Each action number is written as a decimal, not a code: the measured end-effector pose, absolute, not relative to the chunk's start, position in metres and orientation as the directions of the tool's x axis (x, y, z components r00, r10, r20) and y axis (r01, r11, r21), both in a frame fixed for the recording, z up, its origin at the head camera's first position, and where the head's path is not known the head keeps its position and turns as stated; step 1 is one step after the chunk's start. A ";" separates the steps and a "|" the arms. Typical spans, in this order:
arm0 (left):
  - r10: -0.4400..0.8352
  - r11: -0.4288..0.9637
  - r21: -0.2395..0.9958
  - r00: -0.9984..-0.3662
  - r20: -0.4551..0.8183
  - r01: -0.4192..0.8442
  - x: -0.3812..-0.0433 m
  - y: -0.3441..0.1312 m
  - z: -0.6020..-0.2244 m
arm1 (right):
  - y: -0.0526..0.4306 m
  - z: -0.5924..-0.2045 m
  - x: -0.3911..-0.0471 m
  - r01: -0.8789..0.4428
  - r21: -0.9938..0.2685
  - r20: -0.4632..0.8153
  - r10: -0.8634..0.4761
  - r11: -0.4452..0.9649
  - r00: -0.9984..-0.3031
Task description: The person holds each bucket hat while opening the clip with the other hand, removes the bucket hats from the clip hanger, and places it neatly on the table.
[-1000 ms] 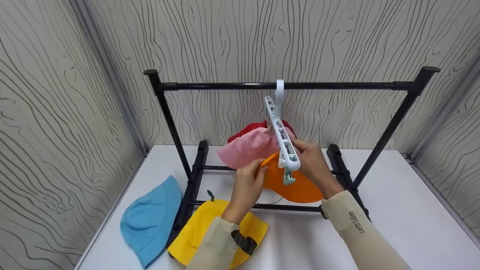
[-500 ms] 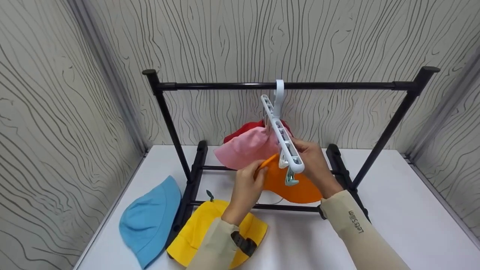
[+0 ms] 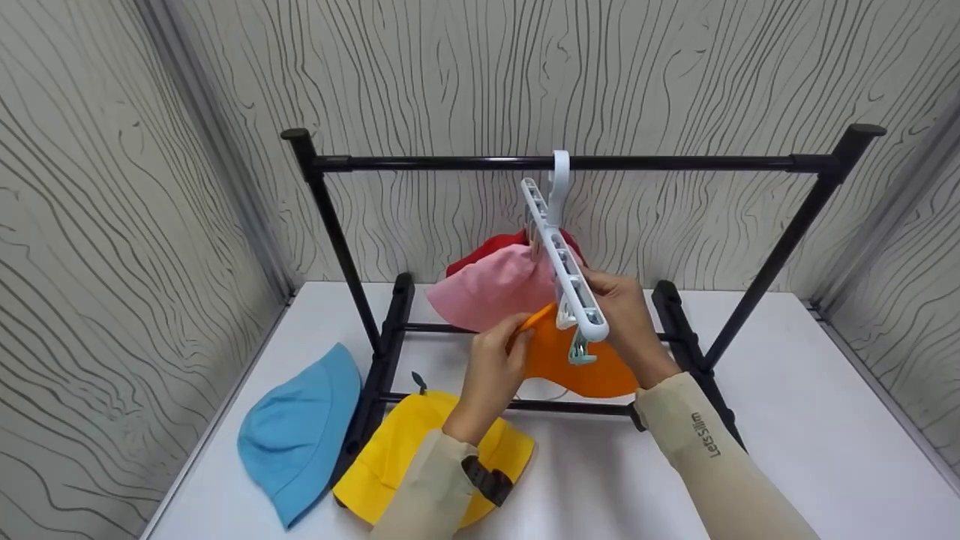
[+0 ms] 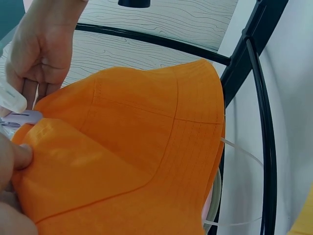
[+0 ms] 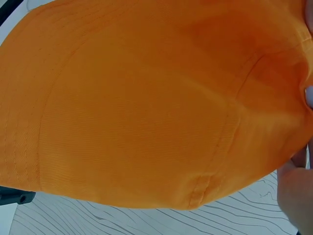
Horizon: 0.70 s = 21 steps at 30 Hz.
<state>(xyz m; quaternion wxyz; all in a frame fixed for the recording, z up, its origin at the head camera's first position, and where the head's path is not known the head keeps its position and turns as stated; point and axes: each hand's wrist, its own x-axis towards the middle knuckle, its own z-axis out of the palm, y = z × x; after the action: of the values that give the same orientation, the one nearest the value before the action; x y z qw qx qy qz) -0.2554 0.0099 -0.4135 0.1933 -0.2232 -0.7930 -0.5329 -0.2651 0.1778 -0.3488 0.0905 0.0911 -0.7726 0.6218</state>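
An orange bucket hat hangs crown up beneath the white clip hanger. My left hand pinches the near side of its crown between thumb and fingers. At the far side of the crown, my right hand grips the fabric with bent fingers, partly hidden behind the hanger bar. Between both hands, a pale purple clip sits on the crown. In the right wrist view the orange cloth fills most of the picture, with my right hand at its lower right edge.
Behind hang a pink bucket hat and a red hat. A green clip dangles from the hanger's near end. The black rack stands on the white table. A blue hat and a yellow hat lie front left.
The hanger's near end has swung slightly to the right and its far end slightly left. Both hands keep hold of the orange hat in nearly the same place.
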 end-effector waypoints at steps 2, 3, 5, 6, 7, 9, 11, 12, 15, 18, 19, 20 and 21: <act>0.152 0.332 0.756 -0.823 0.548 0.564 -0.255 0.010 -0.412 | 0.178 -0.348 -0.265 -0.264 -0.943 0.264 -0.026 0.204 -0.964; 0.155 0.329 0.757 -0.823 0.547 0.565 -0.255 0.010 -0.411 | 0.178 -0.347 -0.266 -0.270 -0.941 0.271 -0.023 0.203 -0.962; 0.158 0.327 0.766 -0.831 0.534 0.554 -0.254 0.010 -0.410 | 0.178 -0.345 -0.266 -0.272 -0.942 0.275 -0.015 0.196 -0.961; 0.159 0.323 0.770 -0.834 0.529 0.550 -0.254 0.011 -0.410 | 0.178 -0.345 -0.266 -0.278 -0.941 0.281 -0.013 0.192 -0.960; 0.161 0.322 0.771 -0.834 0.527 0.549 -0.253 0.011 -0.410 | 0.179 -0.344 -0.266 -0.285 -0.940 0.288 -0.011 0.187 -0.958; 0.166 0.315 0.776 -0.837 0.522 0.546 -0.252 0.011 -0.411 | 0.179 -0.343 -0.266 -0.294 -0.939 0.298 -0.005 0.179 -0.955; 0.169 0.312 0.781 -0.840 0.515 0.541 -0.250 0.012 -0.413 | 0.179 -0.344 -0.265 -0.300 -0.938 0.305 0.000 0.172 -0.952; 0.170 0.312 0.783 -0.843 0.510 0.537 -0.250 0.012 -0.413 | 0.180 -0.344 -0.265 -0.301 -0.938 0.305 0.001 0.172 -0.952; 0.176 0.311 0.804 -0.862 0.475 0.507 -0.247 0.012 -0.415 | 0.179 -0.346 -0.264 -0.303 -0.939 0.308 0.008 0.162 -0.951; 0.187 0.286 0.843 -0.890 0.417 0.455 -0.246 0.012 -0.417 | 0.178 -0.349 -0.263 -0.302 -0.938 0.310 0.020 0.170 -0.951; 0.189 0.279 0.854 -0.897 0.400 0.439 -0.246 0.012 -0.417 | 0.178 -0.350 -0.263 -0.306 -0.935 0.315 0.021 0.181 -0.949; 0.189 0.276 0.861 -0.903 0.386 0.426 -0.245 0.011 -0.418 | 0.177 -0.351 -0.263 -0.310 -0.931 0.320 0.024 0.195 -0.947; 0.190 0.274 0.866 -0.906 0.379 0.419 -0.245 0.011 -0.418 | 0.177 -0.351 -0.263 -0.310 -0.927 0.322 0.028 0.210 -0.946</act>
<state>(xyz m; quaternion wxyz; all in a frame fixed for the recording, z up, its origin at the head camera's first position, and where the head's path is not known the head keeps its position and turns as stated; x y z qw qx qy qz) -0.2451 0.0111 -0.4184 0.1006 -0.1924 -0.7916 -0.5712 -0.2628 0.1767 -0.3513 0.1357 0.0921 -0.7660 0.6216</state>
